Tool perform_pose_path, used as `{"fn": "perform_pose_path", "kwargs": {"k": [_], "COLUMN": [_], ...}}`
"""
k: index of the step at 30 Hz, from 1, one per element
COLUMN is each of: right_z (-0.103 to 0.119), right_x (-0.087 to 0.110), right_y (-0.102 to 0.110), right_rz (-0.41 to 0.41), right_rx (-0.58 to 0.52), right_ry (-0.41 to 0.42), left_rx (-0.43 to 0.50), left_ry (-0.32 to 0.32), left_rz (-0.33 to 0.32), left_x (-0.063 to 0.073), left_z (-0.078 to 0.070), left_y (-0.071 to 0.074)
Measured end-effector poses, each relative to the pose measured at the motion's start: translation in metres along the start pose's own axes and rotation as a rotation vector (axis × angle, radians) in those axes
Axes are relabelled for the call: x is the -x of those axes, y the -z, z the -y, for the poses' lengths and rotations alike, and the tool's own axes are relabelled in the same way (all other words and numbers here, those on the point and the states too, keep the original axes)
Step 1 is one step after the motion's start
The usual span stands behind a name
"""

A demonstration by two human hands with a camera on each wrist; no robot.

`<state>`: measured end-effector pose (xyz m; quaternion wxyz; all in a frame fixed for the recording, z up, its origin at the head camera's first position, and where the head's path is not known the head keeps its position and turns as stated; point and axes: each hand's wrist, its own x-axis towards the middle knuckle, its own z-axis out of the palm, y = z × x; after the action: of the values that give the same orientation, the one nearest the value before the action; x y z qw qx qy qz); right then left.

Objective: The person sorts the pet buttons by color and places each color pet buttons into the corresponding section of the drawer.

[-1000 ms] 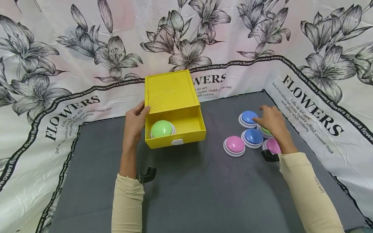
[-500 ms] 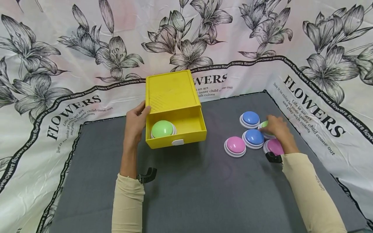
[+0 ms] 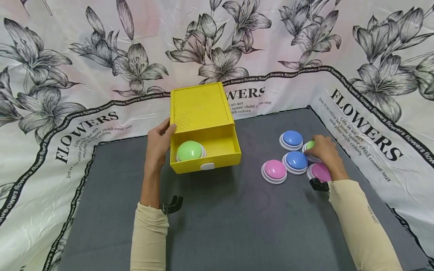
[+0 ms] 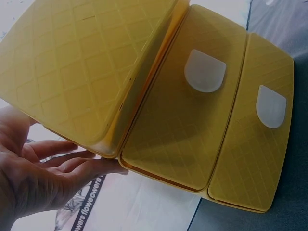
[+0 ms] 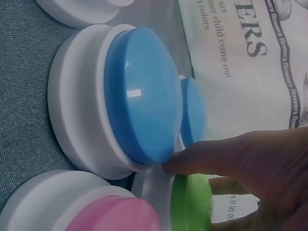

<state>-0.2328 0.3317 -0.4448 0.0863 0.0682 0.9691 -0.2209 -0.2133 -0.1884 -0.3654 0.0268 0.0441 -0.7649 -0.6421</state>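
Note:
My left hand (image 3: 158, 143) rests against the left side of a yellow drawer box (image 3: 200, 107); its thumb lies at the top edge. In the left wrist view its fingers look fairly straight along the side. The top drawer (image 3: 222, 161) is pulled out, with a green push button (image 3: 188, 150) on a white base in its left part. My right hand (image 3: 323, 150) pinches another green push button (image 5: 191, 199) among those on the table, thumb on its near side. Beside it are two blue push buttons (image 3: 296, 160) and a pink push button (image 3: 320, 171), partly hidden by the wrist.
Another pink push button (image 3: 275, 169) stands left of the group on the grey tabletop (image 3: 217, 222). Two lower drawers with white handles (image 4: 206, 71) are shut. Flower-printed cloth (image 3: 142, 71) hangs behind and to the sides.
My right hand has come down from above the buttons and now grips the green one. My left hand and the drawer box have stayed in place.

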Motion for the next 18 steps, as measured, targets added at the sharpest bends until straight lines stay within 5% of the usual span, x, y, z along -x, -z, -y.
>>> {"fn": "perform_pose_path", "kwargs": {"k": [9,18], "right_z": [0.024,0.083], "right_x": [0.019,0.049], "right_y": [0.019,0.055], "right_rz": [-0.219,-0.266], "right_rx": [-0.056,-0.068], "right_ry": [0.018,0.156], "left_rx": [-0.015,-0.015], "left_ry": [0.016,0.017], "left_rz": [-0.001,0.0], "left_x": [0.001,-0.001], "left_z": [0.0,0.0], "left_y": [-0.001,-0.001]}}
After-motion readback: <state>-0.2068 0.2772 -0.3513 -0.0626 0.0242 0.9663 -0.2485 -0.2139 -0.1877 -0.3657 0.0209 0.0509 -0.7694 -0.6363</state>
